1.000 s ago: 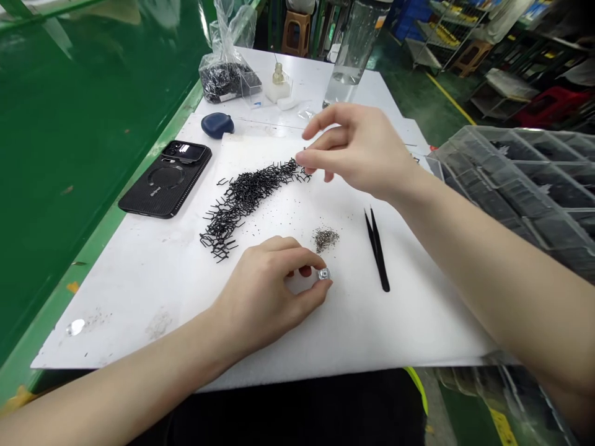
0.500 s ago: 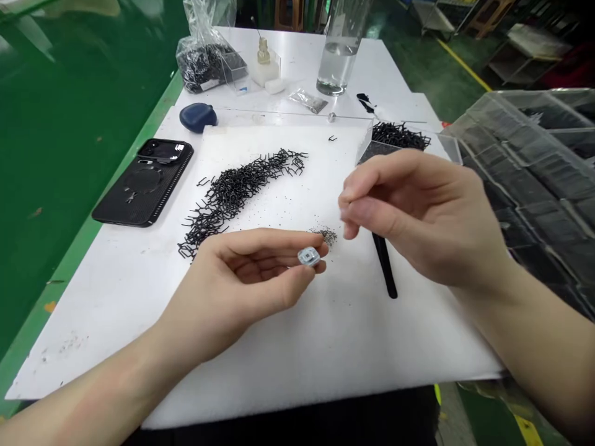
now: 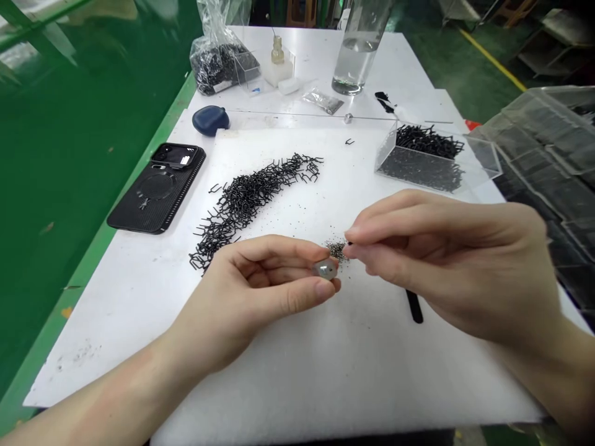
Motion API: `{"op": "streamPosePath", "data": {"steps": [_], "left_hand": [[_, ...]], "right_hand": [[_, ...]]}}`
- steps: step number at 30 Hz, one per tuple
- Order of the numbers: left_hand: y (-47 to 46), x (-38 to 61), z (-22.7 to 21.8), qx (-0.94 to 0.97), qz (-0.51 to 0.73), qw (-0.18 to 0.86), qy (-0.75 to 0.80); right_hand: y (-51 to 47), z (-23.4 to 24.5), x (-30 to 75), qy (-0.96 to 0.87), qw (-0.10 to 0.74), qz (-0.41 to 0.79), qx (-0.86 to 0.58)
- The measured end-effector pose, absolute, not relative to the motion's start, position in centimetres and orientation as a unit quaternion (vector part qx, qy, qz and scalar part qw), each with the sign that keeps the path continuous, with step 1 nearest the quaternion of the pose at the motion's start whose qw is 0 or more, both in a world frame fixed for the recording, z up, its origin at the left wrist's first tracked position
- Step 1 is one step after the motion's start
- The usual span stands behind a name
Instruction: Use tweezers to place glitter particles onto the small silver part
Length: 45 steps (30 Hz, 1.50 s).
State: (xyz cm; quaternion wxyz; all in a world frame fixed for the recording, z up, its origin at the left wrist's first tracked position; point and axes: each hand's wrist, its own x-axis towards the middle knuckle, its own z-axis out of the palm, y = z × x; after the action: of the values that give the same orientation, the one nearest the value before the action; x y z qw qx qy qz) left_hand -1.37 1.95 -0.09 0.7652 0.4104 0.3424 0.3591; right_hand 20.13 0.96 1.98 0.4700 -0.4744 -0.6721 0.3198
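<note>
**L hand** [image 3: 251,297]: curled, thumb and fingers pinching small round metal part [image 3: 325,269], which is the thing in work.
**R hand** [image 3: 446,260]: thumb and index pressed together, tips just beside the part; tiny item between them? Cannot tell.
**Good handling**: keep the pinch steady and both hands close, so part stays level.
**Near the part**: grey grit pile [image 3: 337,249] just behind; black wire clips [image 3: 251,198] behind, to left; clear acrylic box [image 3: 421,162] behind, to right; black tweezers [image 3: 413,306] to right, partly under R hand.
</note>
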Motion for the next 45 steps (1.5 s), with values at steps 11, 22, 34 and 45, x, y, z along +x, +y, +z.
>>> {"op": "streamPosePath", "data": {"steps": [11,22,34,45], "left_hand": [[2.1,-1.3,0.5,0.342,0.349,0.796,0.359],[2.0,-1.2,0.1,0.344,0.362,0.795,0.346],[1.9,-1.5,0.4,0.358,0.345,0.792,0.354],[1.9,-0.9,0.7,0.366,0.346,0.789,0.352]], "right_hand": [[0.4,1.8,19.4,-0.714,0.494,0.259,-0.423],[-0.7,1.3,19.3,-0.71,0.465,0.192,-0.494],[-0.6,1.5,19.5,-0.705,0.462,0.212,-0.494],[-0.3,1.4,19.1,-0.665,0.505,0.267,-0.481]]}}
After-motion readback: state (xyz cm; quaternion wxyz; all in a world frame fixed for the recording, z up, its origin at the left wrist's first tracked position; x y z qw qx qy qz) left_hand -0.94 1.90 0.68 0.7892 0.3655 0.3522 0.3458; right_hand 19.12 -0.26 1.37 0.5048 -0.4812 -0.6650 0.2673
